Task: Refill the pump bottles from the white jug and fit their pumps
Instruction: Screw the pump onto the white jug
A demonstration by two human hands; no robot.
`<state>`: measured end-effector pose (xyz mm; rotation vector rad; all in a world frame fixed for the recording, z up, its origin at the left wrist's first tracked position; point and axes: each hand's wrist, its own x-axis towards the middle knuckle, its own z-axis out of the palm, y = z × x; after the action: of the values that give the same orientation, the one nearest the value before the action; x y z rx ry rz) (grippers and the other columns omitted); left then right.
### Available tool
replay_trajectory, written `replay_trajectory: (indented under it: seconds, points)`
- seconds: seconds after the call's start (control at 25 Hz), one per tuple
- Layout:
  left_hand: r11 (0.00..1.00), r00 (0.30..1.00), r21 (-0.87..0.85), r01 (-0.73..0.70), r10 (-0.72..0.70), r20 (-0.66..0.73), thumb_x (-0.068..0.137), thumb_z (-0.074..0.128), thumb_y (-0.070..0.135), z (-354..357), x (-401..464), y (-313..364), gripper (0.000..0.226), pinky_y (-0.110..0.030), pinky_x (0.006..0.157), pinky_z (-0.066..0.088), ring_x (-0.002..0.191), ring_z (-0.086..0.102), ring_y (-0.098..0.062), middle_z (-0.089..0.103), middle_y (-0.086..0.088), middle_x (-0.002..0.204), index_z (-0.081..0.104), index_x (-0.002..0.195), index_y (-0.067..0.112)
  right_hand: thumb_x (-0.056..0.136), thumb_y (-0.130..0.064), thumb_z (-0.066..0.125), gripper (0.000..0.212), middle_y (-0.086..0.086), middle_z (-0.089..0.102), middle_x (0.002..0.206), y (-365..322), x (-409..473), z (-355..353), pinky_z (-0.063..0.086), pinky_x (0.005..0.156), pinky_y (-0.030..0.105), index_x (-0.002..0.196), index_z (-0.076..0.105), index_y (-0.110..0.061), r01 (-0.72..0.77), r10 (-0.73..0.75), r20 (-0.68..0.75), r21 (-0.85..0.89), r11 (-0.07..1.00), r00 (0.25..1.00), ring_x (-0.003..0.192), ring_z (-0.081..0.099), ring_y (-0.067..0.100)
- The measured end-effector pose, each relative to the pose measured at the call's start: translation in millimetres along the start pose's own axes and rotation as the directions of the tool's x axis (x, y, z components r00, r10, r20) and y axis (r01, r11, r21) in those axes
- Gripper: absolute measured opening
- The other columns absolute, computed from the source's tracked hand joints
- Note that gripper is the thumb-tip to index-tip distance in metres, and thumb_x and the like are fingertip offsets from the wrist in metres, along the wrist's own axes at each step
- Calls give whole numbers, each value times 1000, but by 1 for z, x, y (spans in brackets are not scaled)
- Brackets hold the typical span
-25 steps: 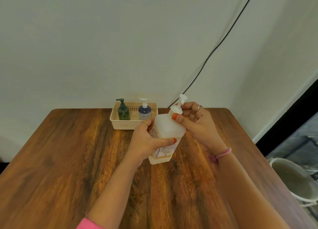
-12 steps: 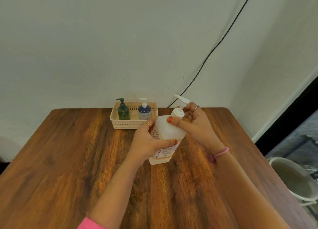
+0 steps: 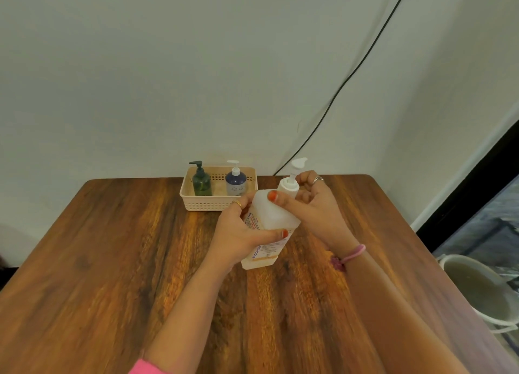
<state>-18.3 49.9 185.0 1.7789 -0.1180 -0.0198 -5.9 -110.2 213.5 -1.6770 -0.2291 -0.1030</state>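
Note:
A translucent white square bottle point(image 3: 273, 215) with a printed label stands tilted on the wooden table point(image 3: 112, 261) at the centre. My left hand point(image 3: 238, 233) wraps its body. My right hand point(image 3: 314, 205) grips the white pump collar point(image 3: 289, 187) at the neck, and the pump head point(image 3: 298, 163) points right. A dark green pump bottle point(image 3: 201, 181) and a blue pump bottle point(image 3: 236, 181) stand in a cream basket point(image 3: 207, 203) at the table's back. No white jug is in view.
A black cable point(image 3: 351, 76) runs down the wall to the table's back edge. A white bucket point(image 3: 483, 289) sits on the floor beyond the table's right edge. The wall stands close behind the basket.
The pump head has swung round from pointing left to pointing right while my right hand's fingers shifted on the collar. My left hand has held the bottle in place.

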Motion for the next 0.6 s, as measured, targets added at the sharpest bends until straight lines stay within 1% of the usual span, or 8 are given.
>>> replay_trajectory:
  seconds: [0.08,0.16,0.2,0.28,0.36,0.4,0.48,0.6]
  points:
    - [1000,1000,-1,-1,1,7,58,90,21,0,0,0,68,-15,71,46,96,55,1,59,19,105,49,106,45,72,-34,72,57,0,73,103,-3,-1,-5,57,75,36,122,48,-21,-58,52,150,33,998,987,93,71,19]
    - [1000,1000,-9,-2,2,6,58,90,21,0,1,0,70,-16,74,47,98,55,1,59,19,106,49,110,43,82,-24,64,57,-7,71,108,-6,-2,-9,57,81,36,135,43,-20,-51,29,241,86,995,970,101,68,19]
    - [1000,1000,-9,-4,4,2,58,90,20,0,1,0,72,-17,75,48,99,54,1,58,19,107,49,113,40,85,-19,62,52,-6,71,108,-5,-2,-9,57,82,36,134,45,-16,-27,-5,239,129,991,971,102,68,21]
    - [1000,1000,-2,-16,16,-3,57,91,20,1,2,0,72,-17,76,49,99,56,2,60,18,106,51,114,38,82,-14,67,42,0,71,105,-3,-2,-2,57,77,36,121,51,-10,-7,-18,125,195,981,992,99,68,24]
    - [1000,1000,2,-22,22,2,57,91,19,1,3,-1,67,-13,72,49,95,57,4,62,17,103,52,107,42,76,-17,74,41,-1,72,100,-2,-1,6,58,71,32,110,52,-15,-10,10,2,163,987,1000,94,71,22]
    - [1000,1000,4,-21,21,3,57,91,19,1,4,-2,66,-11,70,49,94,57,5,62,17,103,52,106,43,73,-21,76,42,-3,73,98,-1,0,7,58,69,30,108,52,-18,-20,21,-6,148,989,1000,92,71,20]
    - [1000,1000,-9,-4,4,-1,57,90,20,2,5,-4,69,-14,71,49,98,57,1,62,15,107,53,111,40,74,-27,72,48,-3,71,107,-4,1,1,58,71,31,116,49,-23,-65,52,85,154,986,995,94,71,20]
    - [999,1000,-38,14,-14,-9,55,92,19,2,6,-6,72,-21,79,50,101,58,-2,63,13,109,53,114,36,87,-16,60,42,-3,66,118,-8,2,-10,57,77,32,128,52,-16,-66,28,181,206,976,983,103,67,19]
